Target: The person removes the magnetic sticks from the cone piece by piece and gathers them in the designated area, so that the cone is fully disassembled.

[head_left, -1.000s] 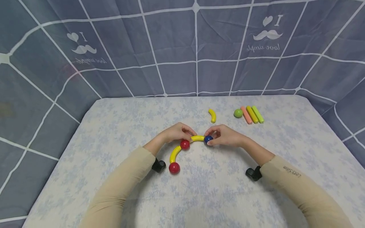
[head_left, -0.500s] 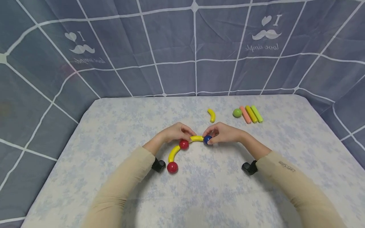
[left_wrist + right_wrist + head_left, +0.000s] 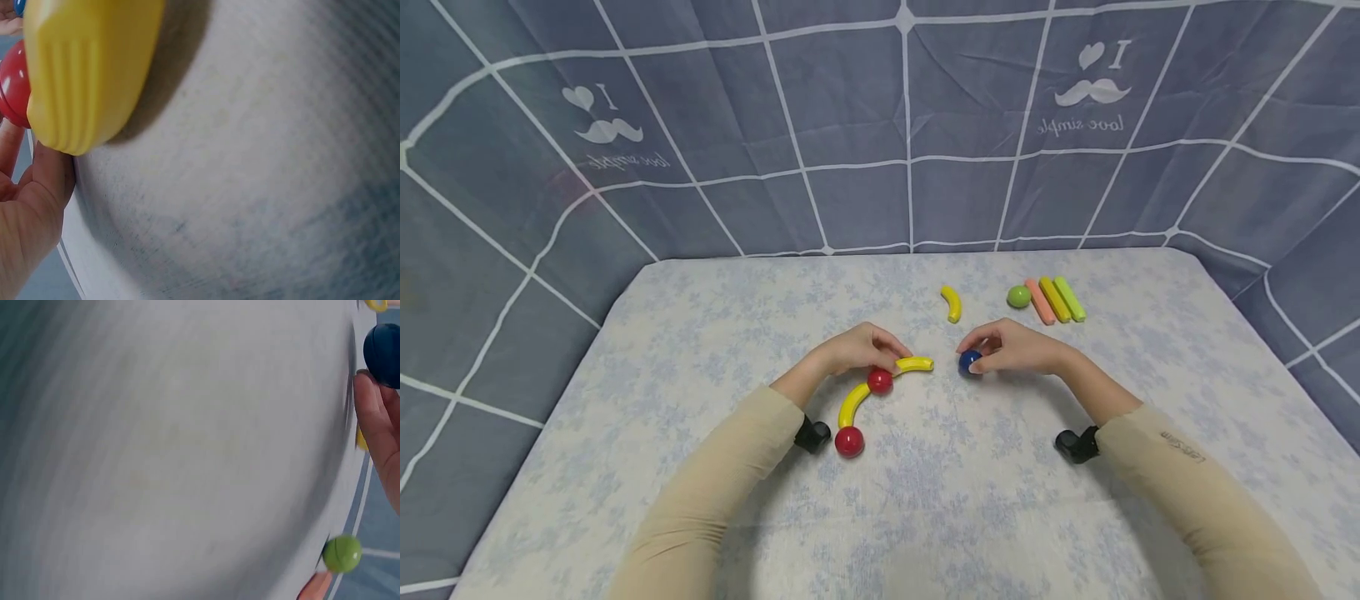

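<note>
My left hand pinches a yellow curved rod near its left end, beside the upper red ball. That red ball joins a second yellow curved rod, whose lower end meets another red ball. To the right, my right hand pinches a blue ball between thumb and fingers. A gap separates the blue ball from the free right end of the upper rod. The left wrist view has a ridged yellow rod end close up. In the right wrist view the blue ball is at the fingertips.
Behind the hands lies a loose yellow curved rod. A green ball sits at the back right, next to a pink straight rod, a yellow straight rod and a lime straight rod. The flowered tablecloth covers the table.
The right hand has pulled the blue ball rightward, off the end of the upper yellow rod it touched before. The left hand keeps its pinch with little movement.
</note>
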Demonstrator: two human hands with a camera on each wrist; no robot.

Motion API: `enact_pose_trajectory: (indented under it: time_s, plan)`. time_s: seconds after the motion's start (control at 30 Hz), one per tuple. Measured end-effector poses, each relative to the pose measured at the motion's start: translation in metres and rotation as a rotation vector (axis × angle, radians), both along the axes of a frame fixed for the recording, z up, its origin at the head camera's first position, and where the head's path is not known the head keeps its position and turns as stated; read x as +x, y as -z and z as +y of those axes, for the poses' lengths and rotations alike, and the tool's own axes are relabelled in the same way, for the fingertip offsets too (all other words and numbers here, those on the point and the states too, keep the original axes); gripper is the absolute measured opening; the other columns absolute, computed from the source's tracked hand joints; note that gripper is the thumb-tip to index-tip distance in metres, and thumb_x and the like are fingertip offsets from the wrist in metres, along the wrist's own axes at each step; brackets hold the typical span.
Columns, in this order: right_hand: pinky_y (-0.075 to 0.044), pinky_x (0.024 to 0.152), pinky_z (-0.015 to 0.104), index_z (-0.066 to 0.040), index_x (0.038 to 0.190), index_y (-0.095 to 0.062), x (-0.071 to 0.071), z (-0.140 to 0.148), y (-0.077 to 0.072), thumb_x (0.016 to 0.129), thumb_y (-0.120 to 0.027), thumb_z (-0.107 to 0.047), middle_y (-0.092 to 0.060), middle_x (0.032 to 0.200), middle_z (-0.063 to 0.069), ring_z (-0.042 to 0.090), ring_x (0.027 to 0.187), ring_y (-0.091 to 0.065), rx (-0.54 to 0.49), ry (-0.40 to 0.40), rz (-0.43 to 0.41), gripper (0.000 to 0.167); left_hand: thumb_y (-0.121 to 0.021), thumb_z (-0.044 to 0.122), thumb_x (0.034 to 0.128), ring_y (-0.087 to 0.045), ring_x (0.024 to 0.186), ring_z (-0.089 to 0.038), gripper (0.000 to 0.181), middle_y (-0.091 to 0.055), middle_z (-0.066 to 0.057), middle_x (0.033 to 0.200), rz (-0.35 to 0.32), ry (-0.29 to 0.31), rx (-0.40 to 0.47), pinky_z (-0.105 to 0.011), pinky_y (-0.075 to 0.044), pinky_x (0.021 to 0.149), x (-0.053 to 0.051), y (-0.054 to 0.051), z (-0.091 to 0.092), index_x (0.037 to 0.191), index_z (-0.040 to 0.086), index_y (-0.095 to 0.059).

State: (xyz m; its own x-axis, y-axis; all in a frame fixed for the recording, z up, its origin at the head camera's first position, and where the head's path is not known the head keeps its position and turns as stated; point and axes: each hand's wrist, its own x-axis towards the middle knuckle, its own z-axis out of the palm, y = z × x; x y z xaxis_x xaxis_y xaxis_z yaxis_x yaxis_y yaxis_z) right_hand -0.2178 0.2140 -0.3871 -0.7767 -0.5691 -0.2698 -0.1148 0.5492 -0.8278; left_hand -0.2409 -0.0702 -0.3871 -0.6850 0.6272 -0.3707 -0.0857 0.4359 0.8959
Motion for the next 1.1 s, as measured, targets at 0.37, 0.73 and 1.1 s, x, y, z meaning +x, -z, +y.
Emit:
enact_pose_trajectory:
  time_s: [0.37,0.73,1.1]
  plan:
    - [-0.047,0.072,0.028,0.001,0.118,-0.060,0.005,0.028,-0.003,0.084,-0.070,-0.018,-0.059,0.112,0.016,0.022,0.089,-0.054,0.003,0.175,0.064,0.041,-0.067,-0.004,0.0800,-0.055,0.074,-0.010,0.030,-0.066,-0.004,0.084,0.003,-0.008,-0.013,-0.021,-0.047,0.069,0.000,0.002,0.000,0.110,-0.005,-0.066]
    - [-0.048,0.069,0.022,0.003,0.122,-0.056,0.006,0.047,-0.005,0.084,-0.071,-0.020,-0.054,0.118,0.019,0.025,0.093,-0.053,0.030,0.374,0.139,0.047,-0.066,-0.003,0.0804,-0.055,0.074,-0.010,0.029,-0.066,-0.005,0.085,0.007,-0.010,-0.014,-0.020,-0.046,0.069,0.001,0.001,0.000,0.110,-0.005,-0.065]
    - [-0.047,0.066,0.020,0.002,0.118,-0.058,0.002,0.056,0.000,0.086,-0.068,-0.018,-0.053,0.110,0.021,0.030,0.098,-0.052,0.085,0.525,0.241,0.040,-0.066,-0.004,0.0808,-0.053,0.072,-0.010,0.030,-0.065,-0.007,0.085,-0.002,-0.016,-0.014,-0.020,-0.046,0.067,0.002,0.000,0.000,0.110,-0.005,-0.065]
